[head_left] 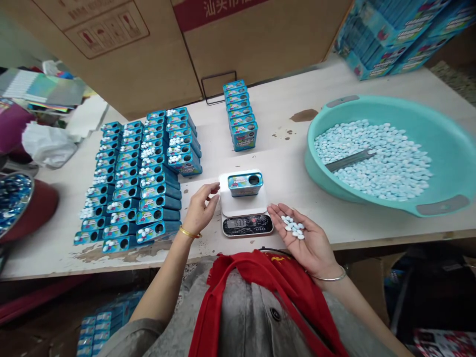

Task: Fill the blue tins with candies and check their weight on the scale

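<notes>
A blue tin (245, 184) with a round hole in its top stands on a white kitchen scale (243, 208) with a lit digital display. My left hand (201, 207) is just left of the scale, fingers loosely curled with a gap between thumb and forefinger; nothing shows in it. Palm up at the scale's right edge, my right hand (307, 235) holds several small white candies (293, 227) in its cupped palm. To the left, rows of similar blue tins (128, 188) stand close together, many with white candies on their tops.
A turquoise basin (394, 198) of white candies stands at right, with a grey scoop (351, 159) in it. One row of tins (243, 134) stands behind the scale. Large cartons (260, 44) back the table; a red bucket (40, 203) is at far left.
</notes>
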`<state>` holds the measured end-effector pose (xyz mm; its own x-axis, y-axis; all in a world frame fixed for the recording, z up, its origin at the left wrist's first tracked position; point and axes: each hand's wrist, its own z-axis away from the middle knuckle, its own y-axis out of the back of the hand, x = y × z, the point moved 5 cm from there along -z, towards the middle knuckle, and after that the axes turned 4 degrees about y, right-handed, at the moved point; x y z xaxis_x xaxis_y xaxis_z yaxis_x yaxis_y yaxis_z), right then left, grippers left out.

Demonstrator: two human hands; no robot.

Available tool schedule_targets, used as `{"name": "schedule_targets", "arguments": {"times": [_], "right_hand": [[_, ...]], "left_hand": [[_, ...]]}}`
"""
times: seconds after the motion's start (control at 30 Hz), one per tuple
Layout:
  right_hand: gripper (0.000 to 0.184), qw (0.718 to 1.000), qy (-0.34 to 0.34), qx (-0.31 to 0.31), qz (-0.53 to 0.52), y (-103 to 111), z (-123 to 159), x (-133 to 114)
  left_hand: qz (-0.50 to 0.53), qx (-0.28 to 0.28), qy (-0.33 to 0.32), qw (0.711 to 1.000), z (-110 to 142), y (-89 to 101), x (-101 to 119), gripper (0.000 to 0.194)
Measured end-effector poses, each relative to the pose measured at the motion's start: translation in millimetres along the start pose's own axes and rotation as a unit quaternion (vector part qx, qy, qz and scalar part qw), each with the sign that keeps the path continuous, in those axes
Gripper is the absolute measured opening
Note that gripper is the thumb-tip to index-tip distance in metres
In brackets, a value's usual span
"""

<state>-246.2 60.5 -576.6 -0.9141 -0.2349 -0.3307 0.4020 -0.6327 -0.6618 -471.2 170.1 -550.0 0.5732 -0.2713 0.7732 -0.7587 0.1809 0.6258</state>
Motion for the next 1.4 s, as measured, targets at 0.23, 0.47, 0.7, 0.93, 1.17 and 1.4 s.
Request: {"name": "schedule_targets", "arguments": {"times": [0.23,0.47,0.7,0.93,1.17,1.4], "right_hand": [[0.024,1.0,-0.012,-0.017,0.004,-2.6,-3.8,4.6],[0.023,0.999,-0.026,-0.04,0.003,-11.3,-6.5,8.1],[0.032,0.99,-0.091,-0.107,-0.004,-30.2,1.3,21.3],[0.03,0.987,-0.113,-0.109,-0.035,-29.1,8.0,27.7],[0.028,0.982,-0.117,-0.141,-0.036,-31.6,11.3,28.4],[0.031,0.981,-0.104,-0.162,-0.029,-40.3,11.9,22.5]], "left_hand": [[0.007,-0.007,-0.025,1.0,-10.4,-5.9,10.3,0.036],[-0.006,0.083,-0.096,0.992,-10.9,4.7,41.7,0.044],[-0.041,-0.083,-0.254,0.963,23.3,-32.7,94.7,0.027],[-0.074,-0.157,-0.23,0.958,24.5,-59.1,97.3,0.018],[-0.13,-0.137,-0.256,0.948,27.3,-49.5,105.1,0.015],[-0.054,0.009,-0.233,0.971,-13.8,-20.7,109.9,0.01]]}}
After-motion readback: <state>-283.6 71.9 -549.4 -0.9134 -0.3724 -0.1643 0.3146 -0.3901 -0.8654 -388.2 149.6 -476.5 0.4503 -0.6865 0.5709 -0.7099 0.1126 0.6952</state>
